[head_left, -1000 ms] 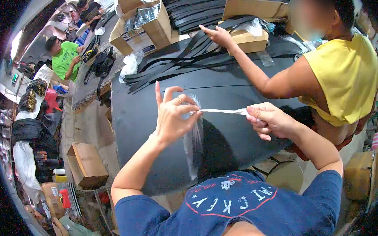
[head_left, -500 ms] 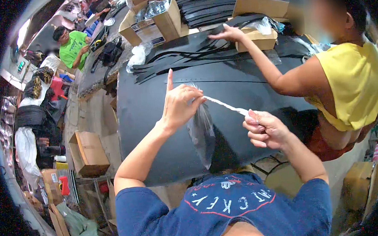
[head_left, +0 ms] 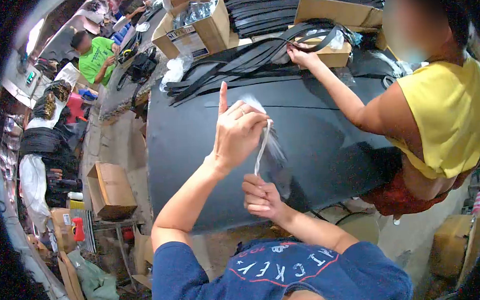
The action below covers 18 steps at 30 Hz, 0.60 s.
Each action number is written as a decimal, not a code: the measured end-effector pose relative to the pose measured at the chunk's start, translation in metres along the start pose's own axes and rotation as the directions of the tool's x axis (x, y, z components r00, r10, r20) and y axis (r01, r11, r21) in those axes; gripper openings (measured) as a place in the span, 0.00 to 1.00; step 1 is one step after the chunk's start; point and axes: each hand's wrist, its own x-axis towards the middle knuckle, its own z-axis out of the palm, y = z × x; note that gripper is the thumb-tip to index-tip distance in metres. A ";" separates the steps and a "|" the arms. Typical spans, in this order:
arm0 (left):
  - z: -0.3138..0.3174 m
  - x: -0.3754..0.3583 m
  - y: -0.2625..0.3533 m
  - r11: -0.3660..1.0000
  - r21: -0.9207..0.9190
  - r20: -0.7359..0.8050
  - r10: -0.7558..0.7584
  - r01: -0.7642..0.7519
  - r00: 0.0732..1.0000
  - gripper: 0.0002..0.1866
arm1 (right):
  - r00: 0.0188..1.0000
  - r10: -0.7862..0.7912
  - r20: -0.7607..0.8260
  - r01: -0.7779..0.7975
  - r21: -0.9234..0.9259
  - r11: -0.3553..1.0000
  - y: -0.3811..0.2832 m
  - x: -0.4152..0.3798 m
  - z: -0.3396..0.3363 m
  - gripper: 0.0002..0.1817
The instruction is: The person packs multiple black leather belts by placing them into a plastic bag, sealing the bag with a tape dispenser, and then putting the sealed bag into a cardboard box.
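My left hand (head_left: 240, 132) is closed in a pinch around the neck of a clear plastic bag (head_left: 278, 161), its index finger pointing up. Gathered plastic fans out above the knuckles, and the bag hangs below, blurred against the dark tabletop. A twisted white strand (head_left: 261, 153) runs from my left fingertips down to my right hand (head_left: 262, 196). That hand is closed around the strand's lower end, close to my chest. What is inside the bag is hard to make out.
A dark table (head_left: 187, 169) spans the front. Black straps (head_left: 220, 75) and a cardboard box of packets (head_left: 190, 36) lie at its back. At right, a person in yellow (head_left: 444, 117) handles straps beside a small box (head_left: 330, 53). A person in green (head_left: 97, 59) works further left.
My right hand has swung left and down, so the strand now hangs steeply below my left hand. The bag has shifted right. The person in yellow has lifted a loop of straps.
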 end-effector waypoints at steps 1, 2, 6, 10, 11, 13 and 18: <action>-0.006 0.007 0.014 0.999 -0.032 -0.046 -0.002 0.000 0.999 0.06 | 1.000 -0.004 0.011 0.004 0.006 1.000 0.001 0.009 0.002 0.10; -0.014 0.014 0.027 0.999 -0.028 -0.068 0.023 -0.025 0.997 0.06 | 0.998 0.026 0.064 -0.021 -0.083 0.996 0.000 0.019 0.006 0.11; -0.049 0.045 0.072 0.988 -0.138 -0.226 0.037 -0.069 0.974 0.08 | 0.966 0.171 0.194 -0.078 -0.415 0.907 -0.024 0.051 0.035 0.15; -0.091 0.045 0.075 0.927 -0.367 -0.396 -0.081 -0.077 0.915 0.02 | 0.926 0.219 0.307 0.053 -0.682 0.729 -0.041 0.096 0.105 0.12; -0.101 0.041 0.071 0.899 -0.428 -0.416 -0.099 -0.099 0.904 0.03 | 0.923 0.205 0.325 0.126 -0.759 0.638 -0.041 0.105 0.121 0.12; -0.121 0.028 0.059 0.794 -0.594 -0.389 -0.144 -0.128 0.910 0.11 | 0.913 0.162 0.374 0.302 -0.889 0.345 -0.038 0.119 0.148 0.11; -0.159 0.009 0.044 0.554 -0.764 -0.378 0.030 -0.330 0.925 0.15 | 0.794 0.306 0.526 0.599 -0.591 -0.540 -0.009 0.128 0.201 0.08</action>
